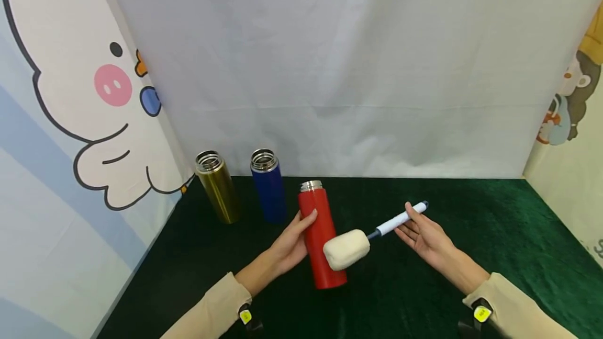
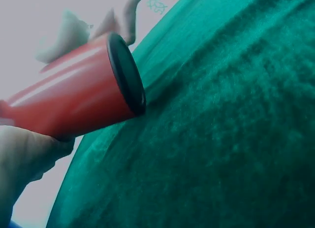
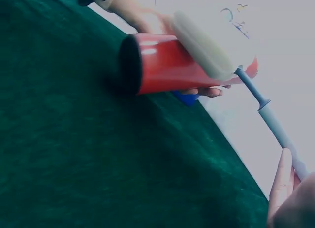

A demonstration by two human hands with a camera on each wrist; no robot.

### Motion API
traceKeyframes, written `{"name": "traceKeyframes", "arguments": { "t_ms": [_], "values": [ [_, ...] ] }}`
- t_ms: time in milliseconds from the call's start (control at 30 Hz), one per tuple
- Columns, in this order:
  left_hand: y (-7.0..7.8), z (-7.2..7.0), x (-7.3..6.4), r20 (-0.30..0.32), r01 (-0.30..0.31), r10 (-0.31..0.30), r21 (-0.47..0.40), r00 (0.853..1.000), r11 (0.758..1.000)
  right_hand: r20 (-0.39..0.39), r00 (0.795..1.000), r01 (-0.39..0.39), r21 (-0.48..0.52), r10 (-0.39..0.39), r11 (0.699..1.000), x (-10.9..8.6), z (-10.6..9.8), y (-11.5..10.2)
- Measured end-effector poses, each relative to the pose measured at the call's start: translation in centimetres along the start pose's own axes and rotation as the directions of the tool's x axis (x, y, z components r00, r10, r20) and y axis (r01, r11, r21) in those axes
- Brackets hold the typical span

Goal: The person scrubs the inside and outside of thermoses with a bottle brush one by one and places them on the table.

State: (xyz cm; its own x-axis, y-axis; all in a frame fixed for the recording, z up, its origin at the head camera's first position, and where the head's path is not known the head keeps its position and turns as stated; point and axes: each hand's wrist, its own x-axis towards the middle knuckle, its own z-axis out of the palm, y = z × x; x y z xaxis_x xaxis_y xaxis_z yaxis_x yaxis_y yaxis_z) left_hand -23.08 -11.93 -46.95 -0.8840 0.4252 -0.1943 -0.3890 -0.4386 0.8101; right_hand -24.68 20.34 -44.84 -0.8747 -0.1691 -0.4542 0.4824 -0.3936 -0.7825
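Note:
My left hand (image 1: 293,245) grips a red bottle (image 1: 321,224) around its side, holding it tilted with its silver threaded mouth uncapped. In the left wrist view the bottle's dark base (image 2: 129,75) faces the camera. My right hand (image 1: 427,239) pinches the pale handle (image 1: 400,221) of a sponge bottle brush between thumb and fingers. The brush's cream sponge head (image 1: 346,250) is in front of the red bottle's lower half in the head view. Whether sponge and bottle touch, I cannot tell.
A gold bottle (image 1: 219,192) and a blue bottle (image 1: 269,192), both without lids, stand at the back left of the dark green cloth (image 1: 471,208). Behind the cloth hangs a pale grey curtain (image 1: 330,67). Cartoon-printed walls (image 1: 61,98) flank both sides.

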Motion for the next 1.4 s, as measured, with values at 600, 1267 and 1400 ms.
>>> {"name": "traceKeyframes", "arguments": {
  "t_ms": [600, 1267, 1400],
  "values": [
    [0.3, 0.0, -0.3, 0.09, 0.027, -0.03, 0.03, 0.996, 0.999, 0.124, 0.991, -0.024, 0.471, -0.039, 0.882, 1.0, 2.1, -4.2],
    [0.5, -1.0, -0.4, 0.009, 0.019, -0.02, 0.102, 1.0, 0.995, 0.129, 0.992, -0.014, 0.018, 0.011, 1.0, 0.4, -1.2, -0.1],
    [0.6, -1.0, -0.3, 0.077, -0.004, 0.002, 0.03, 0.997, 1.0, 0.119, 0.993, -0.01, -0.099, 0.022, 0.995, 0.1, -1.8, 0.7]
  ]
}}
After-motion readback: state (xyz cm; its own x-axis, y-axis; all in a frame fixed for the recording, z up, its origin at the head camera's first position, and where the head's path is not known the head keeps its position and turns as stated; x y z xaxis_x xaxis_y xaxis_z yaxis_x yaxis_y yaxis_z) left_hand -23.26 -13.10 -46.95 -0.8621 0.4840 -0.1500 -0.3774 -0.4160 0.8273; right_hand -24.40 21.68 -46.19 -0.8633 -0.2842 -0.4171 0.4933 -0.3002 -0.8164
